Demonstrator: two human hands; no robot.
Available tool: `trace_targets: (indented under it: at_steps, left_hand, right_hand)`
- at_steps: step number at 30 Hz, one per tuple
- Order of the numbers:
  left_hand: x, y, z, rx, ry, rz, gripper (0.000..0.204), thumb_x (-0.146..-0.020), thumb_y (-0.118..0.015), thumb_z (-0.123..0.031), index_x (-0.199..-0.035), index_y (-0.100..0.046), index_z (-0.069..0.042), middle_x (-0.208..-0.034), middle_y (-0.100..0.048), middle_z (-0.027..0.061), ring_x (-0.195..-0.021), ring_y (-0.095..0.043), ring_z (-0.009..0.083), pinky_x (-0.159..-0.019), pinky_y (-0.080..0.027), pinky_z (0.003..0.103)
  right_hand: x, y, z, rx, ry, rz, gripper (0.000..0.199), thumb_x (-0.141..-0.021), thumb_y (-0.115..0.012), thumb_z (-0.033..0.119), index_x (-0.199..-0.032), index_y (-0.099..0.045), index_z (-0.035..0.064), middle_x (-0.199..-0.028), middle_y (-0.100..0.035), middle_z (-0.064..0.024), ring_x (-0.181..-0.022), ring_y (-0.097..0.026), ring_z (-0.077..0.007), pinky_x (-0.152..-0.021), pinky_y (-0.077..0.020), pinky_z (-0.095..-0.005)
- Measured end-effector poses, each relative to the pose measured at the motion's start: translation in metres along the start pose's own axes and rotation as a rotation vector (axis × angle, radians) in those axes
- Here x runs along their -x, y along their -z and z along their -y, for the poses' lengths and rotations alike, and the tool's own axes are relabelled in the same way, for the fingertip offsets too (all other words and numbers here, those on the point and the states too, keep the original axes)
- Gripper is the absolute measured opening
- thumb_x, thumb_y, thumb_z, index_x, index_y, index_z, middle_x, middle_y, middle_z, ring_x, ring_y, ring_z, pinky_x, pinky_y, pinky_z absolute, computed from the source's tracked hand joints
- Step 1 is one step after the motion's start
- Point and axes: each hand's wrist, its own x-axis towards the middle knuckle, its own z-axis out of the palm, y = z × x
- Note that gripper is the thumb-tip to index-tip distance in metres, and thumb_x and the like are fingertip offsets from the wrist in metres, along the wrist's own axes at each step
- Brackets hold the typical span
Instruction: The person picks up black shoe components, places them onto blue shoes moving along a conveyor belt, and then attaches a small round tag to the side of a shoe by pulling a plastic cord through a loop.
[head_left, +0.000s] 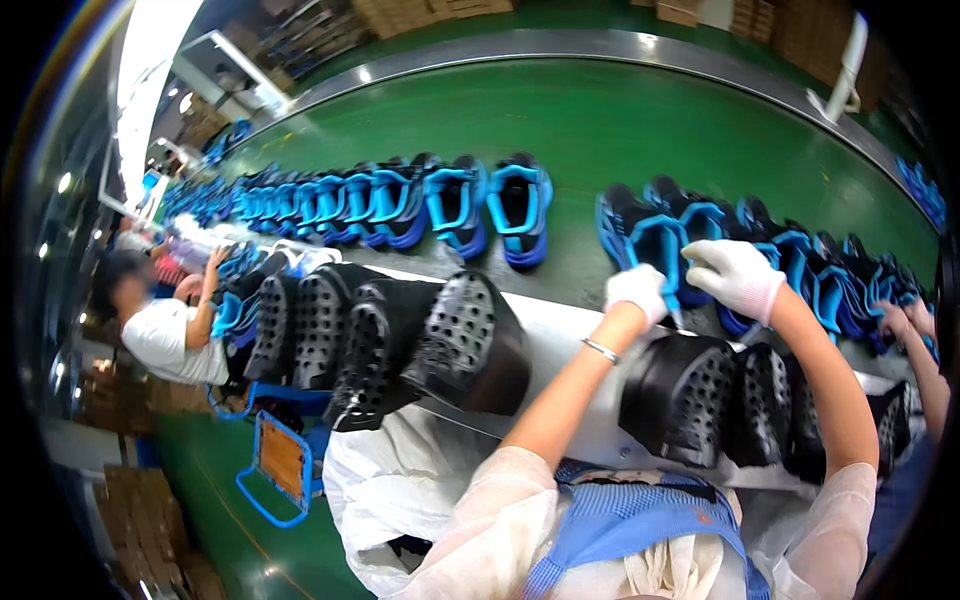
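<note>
My left hand (638, 291), in a white glove, is closed at the heel of a black shoe with bright blue lining (622, 222). My right hand (737, 279), also gloved in white, hovers by the heel opening of the neighbouring black and blue shoe (704, 216). Its fingers curve leftward, with a gap between thumb and forefinger. Both shoes rest on the green surface, toes pointing away from me. Part of each heel is hidden behind my gloves. A silver bracelet (601, 349) circles my left wrist.
A row of blue and black shoes (395, 195) runs left; more shoes (795, 255) stand right. Black perforated shoe forms (465, 335) line the pale ledge (560, 345) before me. One person (165, 335) works at left; another's hands (905, 320) touch shoes at right. A blue-framed chair (282, 465) stands lower left.
</note>
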Motion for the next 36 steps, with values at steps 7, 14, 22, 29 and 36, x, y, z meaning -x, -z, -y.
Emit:
trace_targets:
  at_steps: [7, 14, 22, 29, 36]
  left_hand:
    - [-0.005, 0.022, 0.042, 0.089, 0.0, -0.361, 0.031, -0.073, -0.067, -0.037, -0.095, -0.069, -0.015, -0.099, -0.064, 0.0119, -0.093, -0.061, 0.0308, -0.08, -0.049, 0.038]
    - [0.012, 0.025, 0.036, -0.239, 0.162, -0.556, 0.059, -0.074, -0.071, -0.023, -0.129, -0.051, -0.015, -0.123, -0.053, 0.0145, -0.107, -0.054, 0.0339, -0.092, -0.045, 0.043]
    - [0.024, 0.026, 0.0, -0.21, -0.054, -0.692, 0.057, -0.078, -0.068, -0.024, -0.131, -0.05, -0.013, -0.129, -0.049, 0.0171, -0.115, -0.049, 0.035, -0.096, -0.041, 0.043]
    - [0.028, 0.021, -0.002, -0.118, -0.158, -0.648, 0.049, -0.079, -0.067, -0.021, -0.124, -0.055, -0.007, -0.124, -0.051, 0.02, -0.112, -0.052, 0.036, -0.096, -0.041, 0.041]
    - [0.028, 0.01, -0.002, -0.067, -0.209, -0.608, 0.045, -0.079, -0.067, -0.022, -0.119, -0.058, -0.004, -0.121, -0.051, 0.0193, -0.112, -0.052, 0.0345, -0.097, -0.041, 0.04]
  right_hand:
    - [0.177, 0.071, 0.008, 0.11, -0.303, -0.396, 0.029, -0.086, -0.06, 0.023, -0.106, -0.063, 0.0027, -0.095, -0.065, -0.0161, -0.087, -0.063, -0.0314, -0.076, -0.0499, -0.037]
    - [0.35, 0.065, 0.004, 0.111, -0.797, -0.739, 0.021, -0.086, -0.058, 0.019, -0.099, -0.065, 0.0035, -0.089, -0.067, -0.0146, -0.084, -0.065, -0.0294, -0.076, -0.0503, -0.0354]
    - [0.428, 0.076, -0.059, 0.481, -1.002, -1.033, 0.027, -0.083, -0.061, 0.021, -0.106, -0.063, 0.0058, -0.099, -0.064, -0.0151, -0.091, -0.062, -0.0292, -0.081, -0.0487, -0.0356]
    - [0.449, 0.09, -0.122, 0.612, -1.019, -0.613, 0.038, -0.073, -0.07, 0.025, -0.103, -0.056, 0.0051, -0.102, -0.057, -0.0143, -0.098, -0.055, -0.0296, -0.085, -0.0449, -0.0364]
    - [0.455, 0.102, -0.129, 0.537, -0.861, -0.599, 0.039, -0.064, -0.076, 0.024, -0.09, -0.055, 0.0027, -0.09, -0.055, -0.0162, -0.088, -0.054, -0.0335, -0.079, -0.044, -0.0405]
